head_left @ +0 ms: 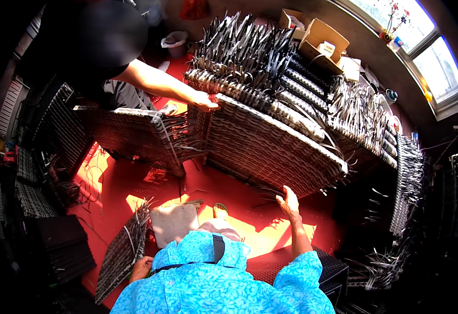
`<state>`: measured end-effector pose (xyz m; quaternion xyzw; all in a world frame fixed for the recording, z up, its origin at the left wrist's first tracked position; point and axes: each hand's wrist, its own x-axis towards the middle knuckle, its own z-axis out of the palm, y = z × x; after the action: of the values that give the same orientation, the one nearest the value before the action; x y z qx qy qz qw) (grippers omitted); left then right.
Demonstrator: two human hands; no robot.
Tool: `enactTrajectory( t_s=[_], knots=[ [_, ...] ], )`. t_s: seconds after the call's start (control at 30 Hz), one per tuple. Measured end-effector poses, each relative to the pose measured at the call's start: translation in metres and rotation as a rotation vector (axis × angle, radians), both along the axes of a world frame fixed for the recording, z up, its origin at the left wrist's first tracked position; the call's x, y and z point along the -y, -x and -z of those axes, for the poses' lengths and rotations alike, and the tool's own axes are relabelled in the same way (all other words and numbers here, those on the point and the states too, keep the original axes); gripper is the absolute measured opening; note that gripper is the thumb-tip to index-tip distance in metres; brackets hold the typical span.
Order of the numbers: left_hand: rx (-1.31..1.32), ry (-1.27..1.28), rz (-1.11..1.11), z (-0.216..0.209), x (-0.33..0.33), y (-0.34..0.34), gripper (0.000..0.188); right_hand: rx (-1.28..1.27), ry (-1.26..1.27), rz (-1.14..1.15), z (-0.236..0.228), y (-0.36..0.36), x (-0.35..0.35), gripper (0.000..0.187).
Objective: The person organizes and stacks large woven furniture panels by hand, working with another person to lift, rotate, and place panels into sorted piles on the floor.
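Observation:
My right hand (pixel 290 203) is open, its fingers apart and holding nothing, just below the lower right corner of a large woven wicker panel (pixel 271 144). The panel is grey-brown with a pale rolled upper edge. At its upper left corner, a co-worker's hand (pixel 206 101) grips it. Low on my left side, my left hand (pixel 141 268) is curled at the edge of a smaller woven panel (pixel 116 259), which stands tilted with loose strand ends at its top. My body partly hides those fingers.
Another wicker piece (pixel 135 136) stands before the co-worker. Stacked wicker pieces (pixel 244 52) with loose strands fill the back. An open cardboard box (pixel 323 42) rests on top. A square woven stool (pixel 174 222) stands ahead of me, and a dark woven piece (pixel 271 267) lies beside me on the red floor (pixel 101 225).

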<state>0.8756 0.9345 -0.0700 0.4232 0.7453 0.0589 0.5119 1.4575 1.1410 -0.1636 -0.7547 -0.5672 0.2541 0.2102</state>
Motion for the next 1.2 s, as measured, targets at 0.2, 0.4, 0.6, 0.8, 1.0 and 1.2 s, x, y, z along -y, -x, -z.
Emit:
enactTrajectory(
  t_s=[0.2, 0.4, 0.6, 0.8, 1.0, 1.2],
  knots=[
    [-0.052, -0.02, 0.061, 0.004, 0.0, 0.004, 0.018, 0.016, -0.006, 0.007, -0.009, 0.01, 0.002, 0.054],
    [-0.026, -0.064, 0.075, 0.02, 0.005, 0.013, 0.018, 0.065, -0.017, -0.03, -0.017, 0.022, 0.005, 0.053],
    [0.036, -0.053, -0.031, 0.064, 0.037, 0.041, 0.019, -0.052, -0.055, -0.122, 0.0, 0.04, 0.016, 0.051],
    [0.062, -0.045, -0.059, 0.039, 0.018, 0.024, 0.018, -0.079, 0.062, -0.139, 0.014, 0.052, 0.018, 0.052],
    [-0.06, -0.047, 0.045, 0.008, -0.004, 0.008, 0.018, 0.025, -0.152, -0.191, 0.011, 0.052, -0.009, 0.052],
    [-0.043, 0.042, -0.074, -0.015, -0.014, -0.021, 0.018, 0.243, -0.296, -0.238, 0.001, 0.027, -0.08, 0.062]
  ],
)
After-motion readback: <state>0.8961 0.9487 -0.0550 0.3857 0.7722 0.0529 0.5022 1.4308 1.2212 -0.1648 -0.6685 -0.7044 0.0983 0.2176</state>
